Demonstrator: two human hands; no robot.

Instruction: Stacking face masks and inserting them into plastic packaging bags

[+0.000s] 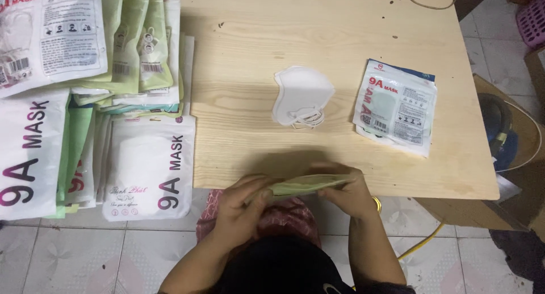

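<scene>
Bottom centre: left hand [245, 202] and right hand [347, 193] pinch a green pouch [301, 185] flat at the table [340, 55] edge, fingers clamped on its ends. Best keep grip even; masks [302, 96] lie mid-frame.

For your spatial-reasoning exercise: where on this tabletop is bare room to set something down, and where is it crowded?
Bare wood lies between the white masks and the pouch stacks, and along the far edge of the table. The left side is crowded; both hands occupy the near edge.

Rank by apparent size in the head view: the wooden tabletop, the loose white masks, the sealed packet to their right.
1. wooden tabletop
2. sealed packet
3. loose white masks, only slightly smaller than the packet
</scene>
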